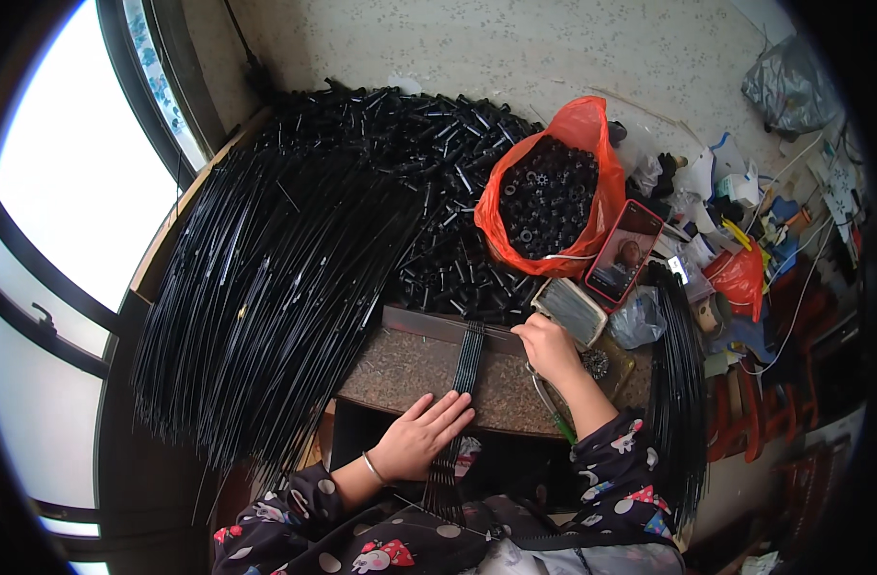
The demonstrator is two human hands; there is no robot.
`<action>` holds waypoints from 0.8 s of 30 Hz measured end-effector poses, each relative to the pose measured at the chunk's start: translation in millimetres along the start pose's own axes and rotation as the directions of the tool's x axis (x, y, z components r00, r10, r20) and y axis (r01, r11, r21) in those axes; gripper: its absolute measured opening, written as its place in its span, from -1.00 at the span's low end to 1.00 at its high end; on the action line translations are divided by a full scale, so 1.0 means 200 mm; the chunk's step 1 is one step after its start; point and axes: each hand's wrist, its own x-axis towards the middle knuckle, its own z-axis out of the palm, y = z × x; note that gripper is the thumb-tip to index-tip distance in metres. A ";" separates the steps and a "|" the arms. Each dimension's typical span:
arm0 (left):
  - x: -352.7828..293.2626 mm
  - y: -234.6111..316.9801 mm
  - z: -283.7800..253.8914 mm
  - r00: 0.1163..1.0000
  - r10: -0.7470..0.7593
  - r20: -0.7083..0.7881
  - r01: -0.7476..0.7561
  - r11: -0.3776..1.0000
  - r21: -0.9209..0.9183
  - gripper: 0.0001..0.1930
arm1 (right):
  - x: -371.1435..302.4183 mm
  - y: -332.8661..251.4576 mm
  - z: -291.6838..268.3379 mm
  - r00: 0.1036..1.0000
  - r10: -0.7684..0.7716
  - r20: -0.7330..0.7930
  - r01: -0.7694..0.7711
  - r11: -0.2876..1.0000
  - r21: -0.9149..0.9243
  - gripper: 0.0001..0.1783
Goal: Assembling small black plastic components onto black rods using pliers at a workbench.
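My left hand [424,436], a bangle on its wrist, lies with fingers stretched flat over a row of slim black rods [468,359]. Side by side, these rods run from a dark upright strip [424,324] across the brown speckled tabletop [400,369] and down over its near edge. Right of the row, my right hand [553,350] is closed in a pinch. A thin wire-like piece seems to run leftward from its fingertips, across the far end of the rods; its kind is too fine to make out. Below that hand are green-handled pliers [556,412], partly hidden.
Long black rods [266,297] fill the left side, with black tubular parts [400,129] heaped behind. A red bag [491,206] holds small black parts. Nearby are a phone [625,251], a pale tray of thin pieces [571,311] and a clear bag [640,318]. Clutter covers the right.
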 end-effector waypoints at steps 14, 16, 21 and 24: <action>-0.01 -0.01 0.01 1.000 0.003 0.003 -0.003 1.000 -0.026 -0.17 | 0.11 -0.08 0.06 0.989 -0.089 0.114 0.107 0.980 -0.169 -0.92; -0.01 0.00 0.00 1.000 0.004 0.006 -0.004 1.000 -0.021 -0.17 | 0.14 -0.03 0.03 0.958 -0.282 0.046 0.283 0.920 -0.271 -0.93; -0.02 -0.01 0.01 1.000 0.009 -0.020 -0.010 0.998 -0.056 -0.17 | 0.03 0.04 -0.03 0.964 -0.261 0.045 0.265 0.937 -0.227 -0.89; -0.02 -0.01 0.00 0.999 0.034 0.008 -0.035 0.998 0.048 -0.17 | 0.07 -0.06 0.03 0.986 -0.161 0.044 0.166 0.975 -0.150 -0.85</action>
